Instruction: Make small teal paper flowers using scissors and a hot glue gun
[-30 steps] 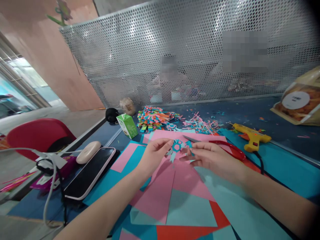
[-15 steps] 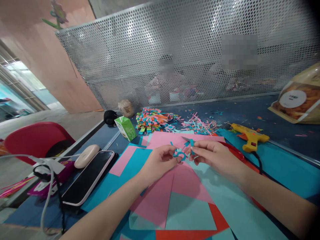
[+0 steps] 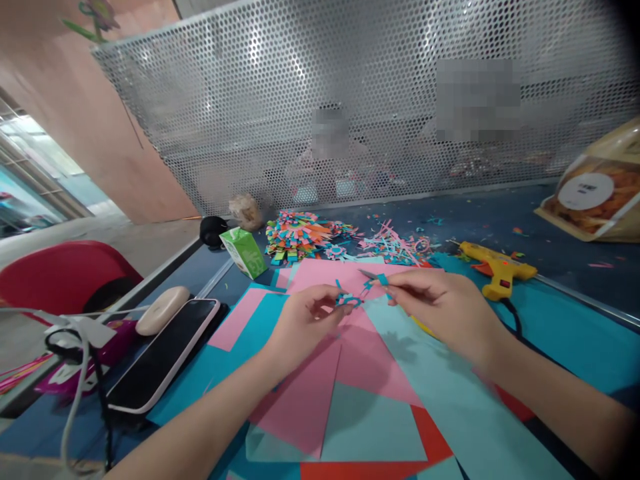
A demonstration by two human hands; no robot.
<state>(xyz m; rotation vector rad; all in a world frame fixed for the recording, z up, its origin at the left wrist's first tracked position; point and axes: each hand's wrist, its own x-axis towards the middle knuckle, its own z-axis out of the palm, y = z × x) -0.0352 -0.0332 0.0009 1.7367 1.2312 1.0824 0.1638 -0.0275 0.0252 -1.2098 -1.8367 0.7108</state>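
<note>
My left hand (image 3: 311, 317) pinches a small blue paper ring with petal-like tabs (image 3: 349, 300) between thumb and fingers. A little to its right, my right hand (image 3: 437, 300) is closed with a narrow blue paper strip (image 3: 383, 279) at the fingertips. Scissors run through the same hand: a dark pointed blade (image 3: 367, 273) juts out to the left, and a yellow curved handle (image 3: 423, 325) shows beneath the palm. The hand hides most of them. Both hands hover over overlapping pink paper sheets (image 3: 310, 393) and pale blue sheets (image 3: 380, 427).
A yellow glue gun (image 3: 497, 268) lies right, its cord running under my arm. Behind are heaped paper tassels (image 3: 295, 233), paper scraps (image 3: 395, 243) and a green carton (image 3: 244, 253). A phone (image 3: 165, 357) lies left; a snack bag (image 3: 595, 190) stands far right before a perforated metal screen (image 3: 240, 120).
The right hand has turned, so the yellow handle now shows below it. The paper ring has tilted flatter in my left hand. The whole view has shifted slightly.
</note>
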